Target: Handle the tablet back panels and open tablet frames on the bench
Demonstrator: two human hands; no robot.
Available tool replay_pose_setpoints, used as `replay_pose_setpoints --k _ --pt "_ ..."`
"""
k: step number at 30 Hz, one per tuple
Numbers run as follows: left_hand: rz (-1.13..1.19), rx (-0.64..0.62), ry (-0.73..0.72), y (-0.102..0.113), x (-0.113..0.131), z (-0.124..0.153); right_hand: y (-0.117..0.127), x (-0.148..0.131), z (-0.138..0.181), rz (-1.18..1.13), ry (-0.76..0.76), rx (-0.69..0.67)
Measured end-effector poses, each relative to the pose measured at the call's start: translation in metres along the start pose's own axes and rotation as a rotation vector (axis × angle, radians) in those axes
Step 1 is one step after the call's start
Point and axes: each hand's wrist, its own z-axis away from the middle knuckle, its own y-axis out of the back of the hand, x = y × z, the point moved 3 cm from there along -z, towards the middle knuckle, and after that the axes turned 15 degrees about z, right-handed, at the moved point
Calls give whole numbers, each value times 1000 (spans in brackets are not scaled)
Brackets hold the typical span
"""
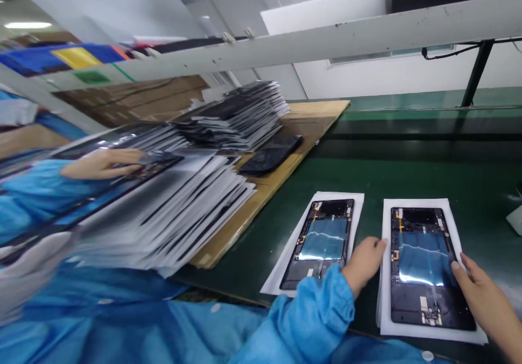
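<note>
Two dark tablet back panels with shiny blue film lie side by side on white sheets on the green belt. My left hand rests at the left edge of the white sheet under the right panel, fingers together, gripping nothing. My right hand touches that panel's right edge with its fingertips. The left panel on its own sheet lies just left of my left hand, untouched.
A tall leaning stack of sheeted panels sits on a cardboard board at the left, with another stack behind. A co-worker's hand in a blue sleeve lies on the near stack. A white beam crosses overhead.
</note>
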Motion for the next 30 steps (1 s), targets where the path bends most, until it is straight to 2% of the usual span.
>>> replay_pose_setpoints --k 2,4,7,11,17,19,20,24,26,30 --pt "12 -11 61 -20 2 4 3 1 -7 27 -16 8" --pt "-9 18 55 -27 3 5 6 5 -17 61 -36 13" --pt "-94 28 -8 -26 7 7 10 11 -31 115 -38 -25" --pt "-413 58 -104 -22 20 13 11 11 -38 168 30 -104" --pt "-554 108 -167 -16 41 23 6 3 -31 256 69 -18" --pt "-449 123 -164 -13 46 24 2 4 -29 260 72 -2" --pt "-314 133 -132 -13 47 22 0 5 -29 258 73 3" --pt "334 181 133 -24 43 8 -6 12 -30 235 73 15" --pt "444 216 208 -34 41 0 -8 14 -30 213 70 16" --pt "470 318 202 -45 38 -7 -10 14 -27 128 63 21"
